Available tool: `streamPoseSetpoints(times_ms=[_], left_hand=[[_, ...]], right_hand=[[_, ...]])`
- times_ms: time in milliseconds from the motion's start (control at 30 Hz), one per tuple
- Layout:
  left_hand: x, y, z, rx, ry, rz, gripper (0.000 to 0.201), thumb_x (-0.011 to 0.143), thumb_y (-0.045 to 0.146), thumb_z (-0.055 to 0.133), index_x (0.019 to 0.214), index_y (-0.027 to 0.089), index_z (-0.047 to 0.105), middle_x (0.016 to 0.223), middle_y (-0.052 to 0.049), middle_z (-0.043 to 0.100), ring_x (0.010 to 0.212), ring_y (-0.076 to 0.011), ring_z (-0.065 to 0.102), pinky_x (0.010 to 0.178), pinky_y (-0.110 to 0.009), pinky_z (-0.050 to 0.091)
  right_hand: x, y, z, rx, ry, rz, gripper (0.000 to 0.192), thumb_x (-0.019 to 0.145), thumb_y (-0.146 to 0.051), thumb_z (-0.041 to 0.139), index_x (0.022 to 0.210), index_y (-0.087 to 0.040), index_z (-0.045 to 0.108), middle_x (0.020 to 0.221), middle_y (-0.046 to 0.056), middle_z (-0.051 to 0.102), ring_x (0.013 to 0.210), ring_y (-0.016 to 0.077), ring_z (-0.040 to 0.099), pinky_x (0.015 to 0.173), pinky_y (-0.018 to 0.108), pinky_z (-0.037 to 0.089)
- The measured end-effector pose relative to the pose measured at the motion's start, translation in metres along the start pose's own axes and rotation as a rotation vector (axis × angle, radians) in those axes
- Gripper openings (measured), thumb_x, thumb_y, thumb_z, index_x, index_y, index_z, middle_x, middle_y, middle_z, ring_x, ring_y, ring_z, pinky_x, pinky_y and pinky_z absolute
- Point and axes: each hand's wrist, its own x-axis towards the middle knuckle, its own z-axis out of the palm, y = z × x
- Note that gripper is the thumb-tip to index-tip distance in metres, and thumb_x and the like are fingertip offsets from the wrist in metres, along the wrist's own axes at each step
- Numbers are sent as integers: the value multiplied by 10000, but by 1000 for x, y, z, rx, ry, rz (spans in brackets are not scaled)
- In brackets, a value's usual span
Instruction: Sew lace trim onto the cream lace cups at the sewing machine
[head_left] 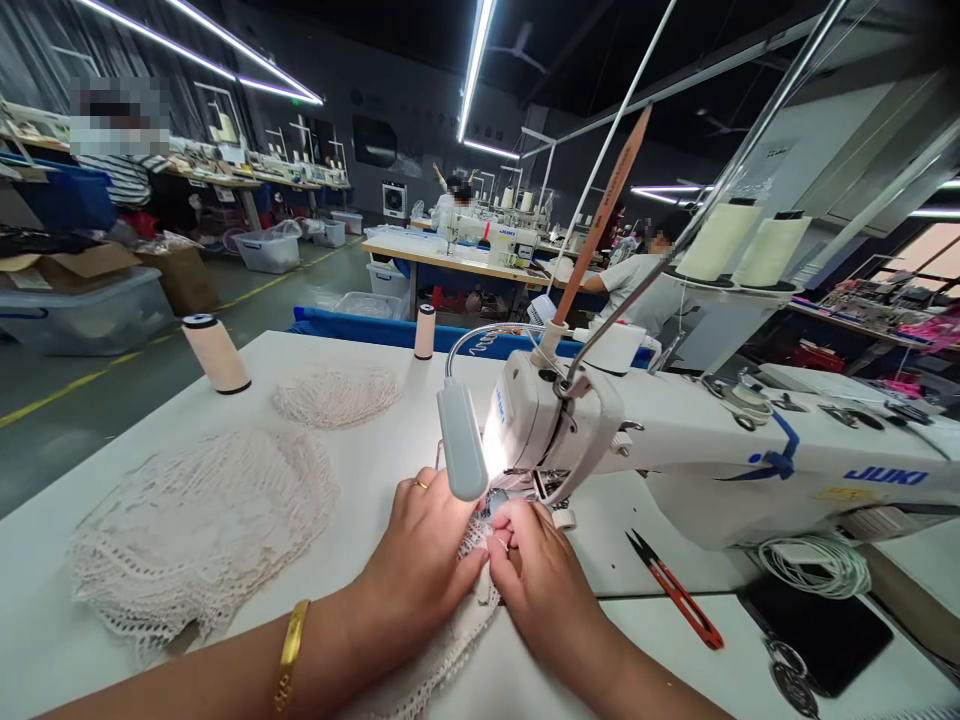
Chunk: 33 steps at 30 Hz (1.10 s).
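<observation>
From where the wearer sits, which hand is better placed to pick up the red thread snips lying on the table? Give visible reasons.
The right hand. The thread snips lie on the table just to its right, with nothing between. The left hand presses the lace piece on the far side and would have to cross over.

Cream openwork lace [465, 610] beneath the white sewing machine [675, 450], blue lettering. Beside that machine, red-handled black snips [675, 592]; left of it, cream net piles [202, 525], pale peach thread cone [216, 352].

Left hand [420, 560] and right hand [536, 580] pinching lace [457, 625] under sewing machine [675, 450]; red snips [675, 592] at three o'clock.
</observation>
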Motion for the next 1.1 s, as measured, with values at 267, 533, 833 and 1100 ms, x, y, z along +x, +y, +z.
streamPoseSetpoints(times_ms=[267, 533, 833, 1100], left_hand=[[3, -4, -1, 29, -6, 352, 329, 1018, 10, 474, 758, 199, 544, 747, 3, 609, 697, -194, 493, 709, -362, 302], [-6, -9, -4, 65, -163, 272, 304, 1029, 41, 487, 809, 191, 633, 919, -46, 744, 825, -223, 624, 772, -375, 407], [1, -7, -13, 67, -333, 174, 161, 998, 80, 583, 925, 188, 678, 1034, -43, 770, 953, -263, 676, 807, -399, 422], [5, -8, -15, 97, -351, 153, 169, 1040, 120, 552, 982, 191, 695, 1072, -46, 774, 994, -285, 682, 851, -440, 416]], right_hand=[[-1, 8, 1, -96, -27, -52, 174, 1026, -110, 517, 936, -256, 543, 878, 16, 668, 795, 236, 635, 675, 319, 499], [-6, 15, -11, -89, -139, -167, 262, 1074, -84, 481, 959, -240, 657, 938, 34, 668, 800, 210, 606, 689, 308, 475], [-6, 14, -14, -166, -116, -192, 371, 989, -1, 441, 1110, -235, 702, 1035, 67, 749, 801, 239, 648, 679, 349, 485], [-4, 16, -12, -213, -108, -185, 379, 987, -28, 445, 1169, -212, 724, 1072, 113, 777, 857, 278, 721, 681, 373, 545]])
